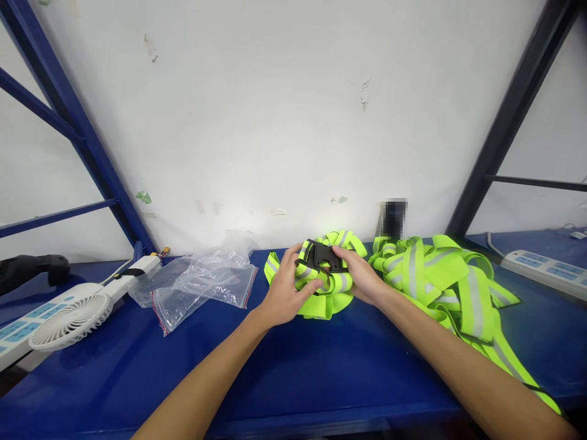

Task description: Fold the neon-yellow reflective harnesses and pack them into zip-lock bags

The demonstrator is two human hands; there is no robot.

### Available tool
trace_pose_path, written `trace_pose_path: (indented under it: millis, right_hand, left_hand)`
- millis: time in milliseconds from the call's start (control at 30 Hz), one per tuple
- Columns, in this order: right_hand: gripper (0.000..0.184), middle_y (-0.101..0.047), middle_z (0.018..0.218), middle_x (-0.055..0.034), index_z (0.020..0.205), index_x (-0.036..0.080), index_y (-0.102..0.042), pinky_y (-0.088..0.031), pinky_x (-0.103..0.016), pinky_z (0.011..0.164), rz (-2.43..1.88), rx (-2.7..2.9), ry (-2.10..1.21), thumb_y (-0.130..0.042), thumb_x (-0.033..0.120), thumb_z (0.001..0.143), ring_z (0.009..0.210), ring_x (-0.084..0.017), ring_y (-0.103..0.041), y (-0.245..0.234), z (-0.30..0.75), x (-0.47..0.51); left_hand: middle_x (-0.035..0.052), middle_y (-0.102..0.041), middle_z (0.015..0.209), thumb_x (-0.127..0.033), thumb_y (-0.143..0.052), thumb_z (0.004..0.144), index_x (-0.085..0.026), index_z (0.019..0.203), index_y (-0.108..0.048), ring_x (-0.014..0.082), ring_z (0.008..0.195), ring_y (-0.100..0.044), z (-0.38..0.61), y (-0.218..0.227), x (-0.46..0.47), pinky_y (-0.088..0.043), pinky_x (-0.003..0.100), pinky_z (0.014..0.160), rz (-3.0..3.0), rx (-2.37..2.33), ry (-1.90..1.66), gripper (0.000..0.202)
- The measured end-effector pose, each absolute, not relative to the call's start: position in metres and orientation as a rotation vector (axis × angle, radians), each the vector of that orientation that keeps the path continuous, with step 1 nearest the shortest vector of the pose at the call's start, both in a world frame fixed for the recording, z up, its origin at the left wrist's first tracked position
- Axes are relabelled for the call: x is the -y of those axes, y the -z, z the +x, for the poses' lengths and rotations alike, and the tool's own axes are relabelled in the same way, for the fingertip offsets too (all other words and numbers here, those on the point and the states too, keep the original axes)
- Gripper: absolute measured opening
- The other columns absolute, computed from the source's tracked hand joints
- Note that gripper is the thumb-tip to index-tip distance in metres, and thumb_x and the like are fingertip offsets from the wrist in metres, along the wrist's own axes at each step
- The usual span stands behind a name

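A bundled neon-yellow reflective strap vest point(337, 292) lies on the blue table point(293, 373) near the back wall. A black plastic buckle point(321, 256) sits on top of the bundle. My left hand point(287, 290) wraps round the bundle's left side, thumb pressed into the fabric. From the right, my right hand point(362, 275) grips the bundle, its fingers touching the buckle. Both hands are closed on the bundle.
A loose pile of more neon reflective straps point(440, 281) spreads to the right. Clear zip bags point(202, 281) lie to the left, beside a white handheld fan point(76, 318). Power strips point(545, 269) sit at both table ends. Blue shelf posts point(77, 122) flank the wall.
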State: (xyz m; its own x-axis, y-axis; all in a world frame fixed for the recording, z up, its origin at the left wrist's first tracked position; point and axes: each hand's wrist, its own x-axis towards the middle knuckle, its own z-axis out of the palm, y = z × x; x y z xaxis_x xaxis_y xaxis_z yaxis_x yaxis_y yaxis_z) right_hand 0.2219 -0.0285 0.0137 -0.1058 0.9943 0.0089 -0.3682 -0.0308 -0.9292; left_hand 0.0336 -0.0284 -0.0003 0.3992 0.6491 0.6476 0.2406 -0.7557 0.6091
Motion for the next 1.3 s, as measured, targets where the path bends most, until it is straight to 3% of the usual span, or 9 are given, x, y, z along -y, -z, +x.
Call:
trace_pose_path:
  millis: [267, 433, 633, 767, 933, 1100, 1167, 1233, 1300]
  right_hand:
    - [0.028, -0.070, 0.070, -0.0022, 0.089, 0.019, -0.069, -0.051, -0.027, 0.057, -0.918, 0.969, -1.629, -0.050, 0.038, 0.095, 0.055, -0.016, -0.061, -0.024, 0.217, 0.043]
    - [0.041, -0.062, 0.061, -0.0002, 0.069, 0.019, -0.063, -0.046, -0.028, 0.060, -1.031, 1.391, -1.068, -0.053, 0.051, 0.092, 0.061, -0.018, -0.058, -0.032, 0.227, 0.034]
    - [0.060, -0.045, 0.052, 0.0015, 0.057, 0.018, -0.050, -0.029, -0.027, 0.048, -1.049, 1.855, -0.500, -0.038, 0.063, 0.095, 0.049, -0.012, -0.040, -0.114, 0.233, 0.018]
    - [0.053, -0.044, 0.052, 0.0024, 0.057, 0.018, -0.050, -0.036, -0.024, 0.051, -0.866, 1.769, -0.371, -0.049, 0.056, 0.095, 0.050, -0.010, -0.043, -0.187, 0.225, 0.024]
    - [0.030, -0.059, 0.066, -0.0009, 0.078, 0.014, -0.062, -0.051, -0.027, 0.062, -0.631, 1.692, -0.735, -0.054, 0.038, 0.095, 0.062, -0.013, -0.061, -0.229, 0.211, 0.031]
    - [0.022, -0.060, 0.068, -0.0046, 0.078, 0.012, -0.062, -0.055, -0.035, 0.061, -0.724, 1.615, -0.676, -0.066, 0.032, 0.087, 0.062, -0.019, -0.066, -0.226, 0.214, 0.020]
    - [0.025, -0.060, 0.069, -0.0058, 0.080, 0.012, -0.062, -0.056, -0.037, 0.062, -0.725, 1.575, -0.630, -0.064, 0.035, 0.088, 0.065, -0.021, -0.067, -0.224, 0.222, 0.015]
    - [0.028, -0.060, 0.071, -0.0062, 0.083, 0.013, -0.062, -0.056, -0.037, 0.062, -0.713, 1.538, -0.608, -0.060, 0.039, 0.091, 0.068, -0.022, -0.067, -0.224, 0.233, 0.011]
    - [0.028, -0.060, 0.072, -0.0056, 0.086, 0.015, -0.061, -0.056, -0.036, 0.061, -0.709, 1.484, -0.596, -0.057, 0.042, 0.093, 0.069, -0.021, -0.067, -0.223, 0.246, 0.006]
  left_hand:
    - [0.0115, -0.059, 0.127, -0.042, -0.063, 0.089, -0.018, 0.132, -0.048, 0.0271, 0.117, -0.056, 0.034, 0.000, 0.034, -0.043, 0.042, 0.105, 2.251, -0.682, -1.151, 0.051]
    - [0.0124, -0.052, 0.135, -0.041, -0.061, 0.090, -0.020, 0.130, -0.053, 0.0289, 0.127, -0.047, 0.032, -0.011, 0.029, -0.036, 0.044, 0.110, 2.315, -0.773, -1.298, 0.046]
    - [0.0089, -0.061, 0.106, -0.040, -0.056, 0.093, -0.018, 0.109, -0.061, 0.0213, 0.100, -0.058, 0.035, -0.088, 0.020, -0.047, 0.036, 0.090, 2.231, -0.775, -1.537, 0.028]
    - [0.0070, -0.066, 0.092, -0.047, -0.061, 0.089, -0.015, 0.098, -0.064, 0.0181, 0.083, -0.062, 0.035, -0.157, 0.018, -0.050, 0.031, 0.076, 2.053, -0.649, -1.490, 0.034]
    - [0.0073, -0.069, 0.088, -0.053, -0.055, 0.091, -0.011, 0.099, -0.064, 0.0216, 0.088, -0.068, 0.043, -0.199, 0.014, -0.052, 0.034, 0.081, 1.839, -0.454, -1.497, 0.043]
    - [0.0121, -0.069, 0.112, -0.051, -0.068, 0.081, -0.013, 0.117, -0.060, 0.0260, 0.103, -0.065, 0.044, -0.173, 0.007, -0.051, 0.039, 0.090, 1.961, -0.529, -1.518, 0.053]
    - [0.0130, -0.064, 0.125, -0.040, -0.081, 0.069, -0.017, 0.133, -0.050, 0.0277, 0.110, -0.063, 0.035, -0.149, 0.004, -0.050, 0.040, 0.095, 2.066, -0.664, -1.486, 0.074]
    - [0.0126, -0.064, 0.125, -0.033, -0.082, 0.066, -0.020, 0.141, -0.043, 0.0279, 0.109, -0.063, 0.023, -0.121, -0.001, -0.050, 0.042, 0.095, 2.094, -0.860, -1.400, 0.085]
    - [0.0108, -0.068, 0.116, -0.032, -0.077, 0.070, -0.021, 0.136, -0.049, 0.0268, 0.101, -0.067, 0.009, -0.096, -0.008, -0.052, 0.041, 0.089, 2.067, -0.990, -1.235, 0.072]
